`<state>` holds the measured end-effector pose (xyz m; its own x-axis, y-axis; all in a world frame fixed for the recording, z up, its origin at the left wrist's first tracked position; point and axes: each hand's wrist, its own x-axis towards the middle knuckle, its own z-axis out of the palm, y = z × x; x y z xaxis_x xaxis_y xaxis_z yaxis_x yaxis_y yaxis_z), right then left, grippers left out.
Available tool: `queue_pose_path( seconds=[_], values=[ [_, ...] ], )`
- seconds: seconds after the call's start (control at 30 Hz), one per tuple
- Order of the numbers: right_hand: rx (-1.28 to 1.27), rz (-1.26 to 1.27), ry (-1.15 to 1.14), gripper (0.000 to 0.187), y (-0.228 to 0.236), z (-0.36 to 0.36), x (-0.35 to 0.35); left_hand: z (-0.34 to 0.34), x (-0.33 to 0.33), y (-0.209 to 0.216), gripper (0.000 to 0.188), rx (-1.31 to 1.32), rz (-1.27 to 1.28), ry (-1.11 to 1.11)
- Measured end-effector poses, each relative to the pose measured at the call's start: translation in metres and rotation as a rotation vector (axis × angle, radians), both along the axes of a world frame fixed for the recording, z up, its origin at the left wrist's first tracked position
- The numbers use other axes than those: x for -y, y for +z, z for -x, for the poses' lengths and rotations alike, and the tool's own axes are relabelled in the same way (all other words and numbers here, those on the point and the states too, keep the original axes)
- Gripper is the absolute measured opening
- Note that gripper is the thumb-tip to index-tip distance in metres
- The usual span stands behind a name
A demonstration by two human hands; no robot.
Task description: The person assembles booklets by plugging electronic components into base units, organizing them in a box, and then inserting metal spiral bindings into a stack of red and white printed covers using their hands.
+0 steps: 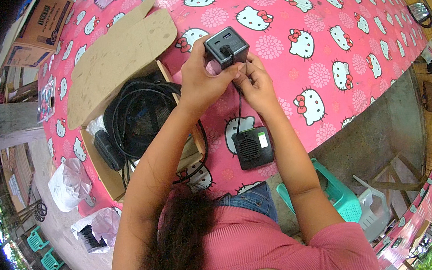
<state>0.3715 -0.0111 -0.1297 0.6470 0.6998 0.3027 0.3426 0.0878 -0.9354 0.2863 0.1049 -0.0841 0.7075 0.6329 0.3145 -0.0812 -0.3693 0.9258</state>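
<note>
My left hand is wrapped round a black block with USB-type ports, holding it up over the table with its port face showing. A black cable is plugged into that face and hangs down past my fingers. My right hand pinches this cable just below the block, its fingertips close to my left thumb. Under my right forearm lies a flat black device with a slotted grille and a green-and-white label; the cable runs down to it.
An open cardboard box holding coiled black cables and dark gear stands beside my left forearm on the pink cartoon-cat tablecloth. A brown carton is at far left, white plastic bags at lower left, a turquoise chair at right.
</note>
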Motion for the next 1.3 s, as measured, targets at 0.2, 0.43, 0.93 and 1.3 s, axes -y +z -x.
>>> queue_pose_path(
  seconds=[0.2,0.43,0.93,1.3],
  values=[
    [-0.093,-0.030,-0.031,0.011,0.002,0.003,-0.001,0.002,0.012,0.009,0.072,0.089,0.152,-0.042],
    [-0.010,-0.026,-0.042,0.012,-0.003,0.001,-0.003,0.000,0.004,0.010,0.051,0.243,-0.410,0.052],
    [-0.064,-0.011,-0.046,0.014,0.001,0.003,-0.001,0.004,0.003,0.005,0.047,0.259,-0.194,-0.107],
    [-0.041,-0.033,-0.045,0.014,-0.002,0.002,-0.001,0.003,0.004,0.007,0.047,0.263,-0.197,-0.103]
  ],
)
